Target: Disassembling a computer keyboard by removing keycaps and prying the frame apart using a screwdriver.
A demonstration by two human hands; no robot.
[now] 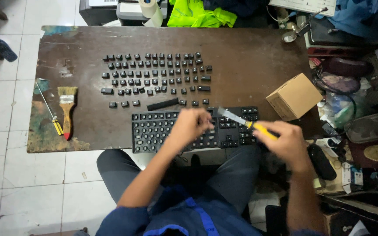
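Black keycaps (154,78) lie in rows; right hand (287,142) clamps the yellow screwdriver (246,123), left hand (191,124) closed on the keyboard (154,131). Prying seems underway; next key needs gentle leverage.

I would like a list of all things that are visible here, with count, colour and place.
table: one, dark brown, centre
keycaps: many, black, in rows on the table
space bar: one, black, below the rows
keyboard: one, black, front edge, most caps off
brush: one, wooden handle with red tip, left side
small screwdriver: one, yellow handle, beside the brush
box: one, cardboard brown, right side
left hand: on the keyboard
right hand: holds a yellow-handled tool
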